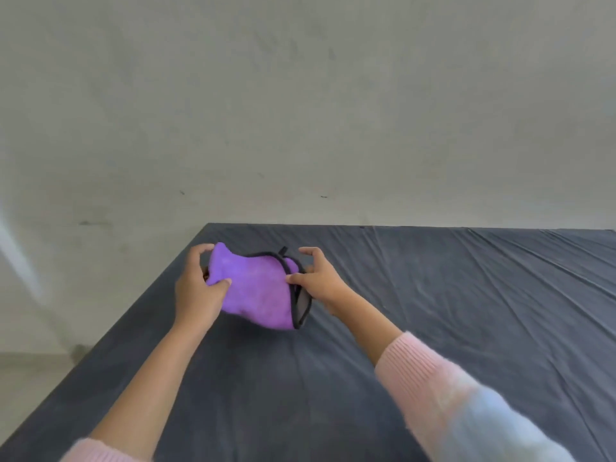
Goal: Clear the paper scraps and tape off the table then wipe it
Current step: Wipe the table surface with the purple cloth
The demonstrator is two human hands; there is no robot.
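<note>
The left hand grips the left end of the purple cloth, held over the far left of the desk. The right hand pinches its black-trimmed right edge. It looks soft, light and floppy (hardly slippery), so it is probably best bunched under one palm for wiping.

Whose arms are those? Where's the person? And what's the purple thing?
There is no machine here, just a person. The camera sits on their head and looks down, so you see only their arms, like your own. The left hand grips one end of a purple cloth with a black edge; the right hand pinches the other side. Underneath is a table covered in wrinkled dark grey fabric, with a plain wall behind. No paper scraps or tape show here, so the cloth is probably for wiping.
</note>
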